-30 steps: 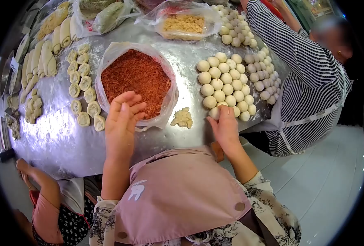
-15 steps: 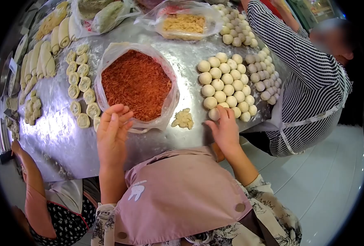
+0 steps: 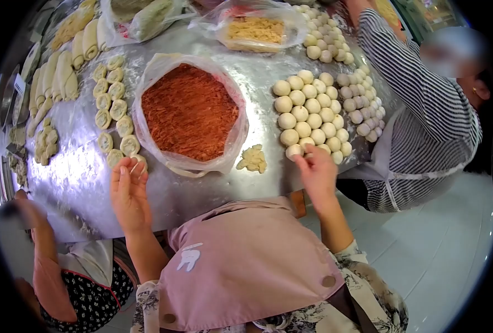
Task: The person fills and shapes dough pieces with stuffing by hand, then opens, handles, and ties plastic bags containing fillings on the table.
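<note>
My left hand (image 3: 129,195) is at the front end of a double column of flat, rolled dough pieces (image 3: 118,109). Its fingers are loosely bent and apart, with the tips beside the nearest piece; I cannot tell whether they touch it. My right hand (image 3: 318,175) is at the front edge of several rows of round, pale dough balls (image 3: 314,120). Its thumb and fingers are a little apart, close to a front ball (image 3: 294,151), and nothing shows in them. Between my hands lie a plastic-lined heap of reddish-brown shredded filling (image 3: 190,114) and a small flattened lump of dough (image 3: 252,159).
At the back stand a bag of yellowish crumbly filling (image 3: 256,30) and another plastic bag (image 3: 146,22). Dough rolls (image 3: 63,75) lie on the left of the metal table (image 3: 202,194). A striped-sleeved person (image 3: 424,94) works at right; another person's arm (image 3: 44,238) is at left.
My left hand has moved left, from the filling's edge to the dough pieces. My right hand has drawn slightly back from the front ball, which stays in its row.
</note>
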The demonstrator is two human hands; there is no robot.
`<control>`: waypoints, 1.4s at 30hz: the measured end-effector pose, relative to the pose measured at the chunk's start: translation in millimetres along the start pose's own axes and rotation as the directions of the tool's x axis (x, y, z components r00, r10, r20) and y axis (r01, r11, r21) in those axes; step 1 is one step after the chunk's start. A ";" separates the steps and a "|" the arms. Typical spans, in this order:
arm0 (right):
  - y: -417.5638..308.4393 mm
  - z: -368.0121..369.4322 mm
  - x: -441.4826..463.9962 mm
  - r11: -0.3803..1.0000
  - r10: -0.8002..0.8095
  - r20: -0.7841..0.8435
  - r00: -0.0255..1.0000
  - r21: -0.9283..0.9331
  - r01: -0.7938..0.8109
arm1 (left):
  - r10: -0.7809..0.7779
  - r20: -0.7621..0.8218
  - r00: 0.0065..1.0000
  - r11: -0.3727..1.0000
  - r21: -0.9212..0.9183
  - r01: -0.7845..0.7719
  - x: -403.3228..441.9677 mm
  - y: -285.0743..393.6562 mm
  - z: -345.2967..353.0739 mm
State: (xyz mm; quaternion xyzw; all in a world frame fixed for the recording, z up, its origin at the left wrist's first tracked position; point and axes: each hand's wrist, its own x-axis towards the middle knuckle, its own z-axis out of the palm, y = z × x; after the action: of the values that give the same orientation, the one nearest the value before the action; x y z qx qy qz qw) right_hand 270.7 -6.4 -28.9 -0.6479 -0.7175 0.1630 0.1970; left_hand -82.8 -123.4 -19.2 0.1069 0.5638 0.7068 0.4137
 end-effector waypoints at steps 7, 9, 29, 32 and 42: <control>-35.4 -18.4 34.2 0.963 -0.026 0.018 1.000 0.267 0.020 | 0.380 -0.368 0.849 0.779 0.621 -0.080 10.8 -27.5 -60.3; -54.4 -5.5 45.6 0.926 -0.117 0.070 0.991 0.367 0.083 | 0.415 -0.326 0.849 0.644 0.764 -0.022 12.3 -43.3 -65.4; -207.8 80.3 97.9 0.665 -0.470 0.788 0.398 0.019 0.747 | -0.084 -0.141 0.986 0.993 -0.092 0.072 17.7 -32.8 -38.4; -201.6 84.7 93.3 0.692 -0.514 0.709 0.483 0.010 0.722 | -0.044 0.008 0.999 0.960 -0.278 0.045 15.5 4.0 -19.6; -192.4 102.9 106.9 0.704 -0.618 0.569 0.543 0.091 0.705 | -0.132 0.381 0.915 0.937 -0.253 0.240 32.0 13.9 49.8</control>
State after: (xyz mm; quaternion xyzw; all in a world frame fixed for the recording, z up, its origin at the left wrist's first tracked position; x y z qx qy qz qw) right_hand 44.4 81.5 -16.6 -0.2630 -0.9426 0.2044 -0.0243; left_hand -78.8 -65.8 0.0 0.1163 0.3751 0.7082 0.5867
